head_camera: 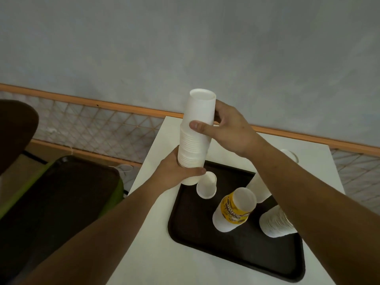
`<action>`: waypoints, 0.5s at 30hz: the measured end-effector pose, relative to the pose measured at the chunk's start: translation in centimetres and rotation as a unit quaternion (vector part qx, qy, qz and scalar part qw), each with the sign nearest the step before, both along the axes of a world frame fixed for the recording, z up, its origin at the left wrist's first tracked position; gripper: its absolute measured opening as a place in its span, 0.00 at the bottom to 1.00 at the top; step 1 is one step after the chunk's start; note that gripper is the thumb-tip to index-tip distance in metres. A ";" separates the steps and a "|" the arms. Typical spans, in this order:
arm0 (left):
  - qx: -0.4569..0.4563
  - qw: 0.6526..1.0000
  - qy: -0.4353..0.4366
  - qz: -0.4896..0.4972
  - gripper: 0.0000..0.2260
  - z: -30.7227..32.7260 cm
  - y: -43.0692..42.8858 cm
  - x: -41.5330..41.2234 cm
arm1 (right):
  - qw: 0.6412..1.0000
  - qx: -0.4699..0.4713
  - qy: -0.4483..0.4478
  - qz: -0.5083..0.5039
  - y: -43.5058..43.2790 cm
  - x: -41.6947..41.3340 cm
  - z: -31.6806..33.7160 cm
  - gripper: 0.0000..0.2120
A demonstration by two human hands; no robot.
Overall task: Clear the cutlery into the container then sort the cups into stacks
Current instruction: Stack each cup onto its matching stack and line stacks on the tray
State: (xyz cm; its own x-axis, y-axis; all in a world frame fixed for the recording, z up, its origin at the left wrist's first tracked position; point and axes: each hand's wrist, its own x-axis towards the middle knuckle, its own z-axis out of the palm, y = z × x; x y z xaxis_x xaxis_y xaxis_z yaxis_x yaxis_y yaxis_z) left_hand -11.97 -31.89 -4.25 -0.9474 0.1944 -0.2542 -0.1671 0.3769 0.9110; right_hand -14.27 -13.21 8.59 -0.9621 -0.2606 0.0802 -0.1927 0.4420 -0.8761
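Our forearms (102,233) lead up to the work: our left hand (176,173) wraps the base of the white cup stack (194,140) at the far corner of the dark tray (236,249), while our right hand (230,130) clamps the top cup, thumb in front, fingers behind. We should seat it squarely, keeping the column straight. Beyond sit a loose cup (206,187), a yellow-printed stack (234,210), the white table (152,233) — then grey wall (185,38).

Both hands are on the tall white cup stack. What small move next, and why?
Probably press the top cup down: the right hand pinches it, it stands proud of the tightly nested white cup stack, and the left hand grips the stack's lower end.
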 end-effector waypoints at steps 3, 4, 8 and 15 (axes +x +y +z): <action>-0.013 1.000 -0.010 0.010 0.42 -1.0 0.0 0.1 | 0.999 -0.030 -0.005 0.011 0.4 -0.5 0.2 0.29; -0.015 1.000 -0.013 0.012 0.42 -1.2 0.0 0.2 | 0.999 -0.036 -0.004 0.014 0.5 -0.6 0.2 0.29; -0.013 1.000 -0.013 0.014 0.41 -1.7 0.3 0.6 | 0.999 -0.044 0.001 0.013 1.2 -0.6 0.2 0.29; -0.015 1.000 -0.015 0.005 0.42 -2.2 0.7 1.3 | 0.998 -0.060 -0.002 0.005 2.1 0.3 -0.2 0.28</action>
State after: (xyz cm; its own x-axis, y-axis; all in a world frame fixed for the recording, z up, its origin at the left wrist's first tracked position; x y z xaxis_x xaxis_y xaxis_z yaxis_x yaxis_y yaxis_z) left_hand -10.66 -31.21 -6.40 -0.9411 0.1770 -0.2881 -0.1981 0.4018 0.8940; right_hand -14.00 -11.10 8.35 -0.9597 -0.2597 0.1078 -0.1936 0.3326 -0.9230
